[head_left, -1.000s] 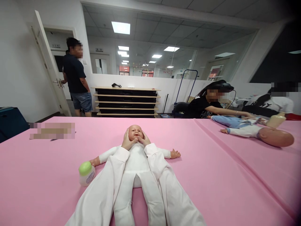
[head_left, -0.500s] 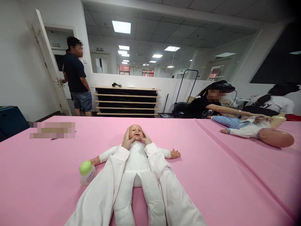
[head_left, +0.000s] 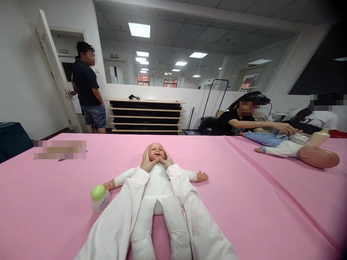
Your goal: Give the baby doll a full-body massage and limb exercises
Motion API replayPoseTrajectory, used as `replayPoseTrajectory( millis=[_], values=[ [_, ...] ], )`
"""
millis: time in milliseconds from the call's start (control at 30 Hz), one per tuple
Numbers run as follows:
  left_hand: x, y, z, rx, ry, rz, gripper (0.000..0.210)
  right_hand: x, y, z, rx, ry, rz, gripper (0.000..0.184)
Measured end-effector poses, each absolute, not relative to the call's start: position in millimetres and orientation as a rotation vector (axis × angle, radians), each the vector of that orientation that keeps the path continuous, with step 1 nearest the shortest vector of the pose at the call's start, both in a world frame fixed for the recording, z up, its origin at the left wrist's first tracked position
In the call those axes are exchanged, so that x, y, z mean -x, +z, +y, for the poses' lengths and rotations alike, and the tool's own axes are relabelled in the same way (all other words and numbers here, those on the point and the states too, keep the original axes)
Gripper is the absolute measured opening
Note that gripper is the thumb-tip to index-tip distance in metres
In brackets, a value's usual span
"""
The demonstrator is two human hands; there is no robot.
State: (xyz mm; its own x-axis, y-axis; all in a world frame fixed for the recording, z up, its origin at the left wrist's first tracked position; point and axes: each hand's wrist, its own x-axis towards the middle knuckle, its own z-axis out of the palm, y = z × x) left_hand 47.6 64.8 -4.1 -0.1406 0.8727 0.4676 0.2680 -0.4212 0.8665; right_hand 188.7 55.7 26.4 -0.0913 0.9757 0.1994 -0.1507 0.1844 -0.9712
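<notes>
A baby doll [head_left: 157,184] with a white cloth body lies face up on the pink-covered table, its arms spread and its legs toward me. Both my hands cup its head [head_left: 156,148] from the two sides. My left hand [head_left: 147,161] lies along the cheek on the left, fingers pointing up. On the opposite cheek rests my right hand [head_left: 168,159] in the same way. My thumbs nearly meet at the chin, below the doll's mouth. A small jar with a green lid [head_left: 99,198] stands beside the doll's hand on the left, near my left sleeve.
At the right, a seated person [head_left: 244,115] reaches over another doll [head_left: 292,148] in blue and white. A bottle [head_left: 320,138] is near that doll. A blurred patch [head_left: 61,150] covers something at the table's left. Behind are a low shelf [head_left: 146,115] and a standing person [head_left: 86,86].
My thumbs have slid inward from beside the doll's mouth to its chin, close together. The seated person's hands have drawn back left over the other doll.
</notes>
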Motion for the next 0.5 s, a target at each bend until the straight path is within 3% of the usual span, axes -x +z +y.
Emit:
replayPoseTrajectory(
  millis=[133,333,500],
  values=[
    [-46.1,-5.4,68.5,-1.586,1.599,1.251,0.088,-188.7,25.0,55.1,0.902,1.234,-1.244,0.086],
    [-44.1,-5.2,72.6,-1.444,1.579,1.2,0.072,-188.0,26.3,55.1,0.888,1.256,-1.217,0.075],
    [-44.7,-4.1,67.7,-1.504,1.566,1.21,0.087,-187.2,27.1,55.4,0.89,1.246,-1.216,0.071]
  ],
)
